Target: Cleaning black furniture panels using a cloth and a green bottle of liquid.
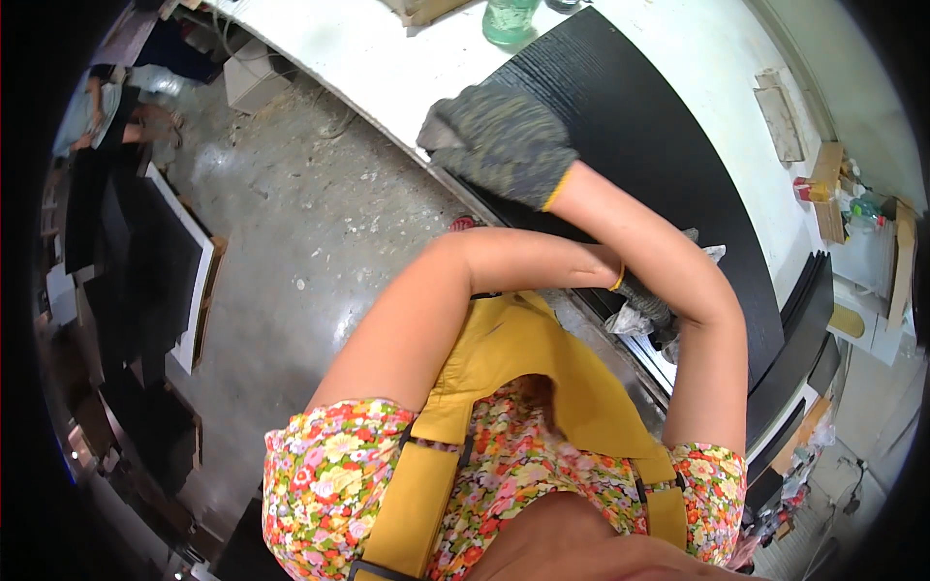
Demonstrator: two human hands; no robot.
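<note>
A: Where's the long black wood-grain board [668,165]?
B: Flat on the white desk [387,58]. The right hand [499,140], in a speckled grey glove, presses spread on the board's near edge.
A: And the left hand [644,300]?
B: Crossed under, seemingly clamped on a crumpled grey rag [630,318]. Best wipe along the grain, with the board braced.

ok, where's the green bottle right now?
In the head view the green bottle stands at the top edge on the white table, just beyond the far end of the black panel and above the gloved hand.
</note>
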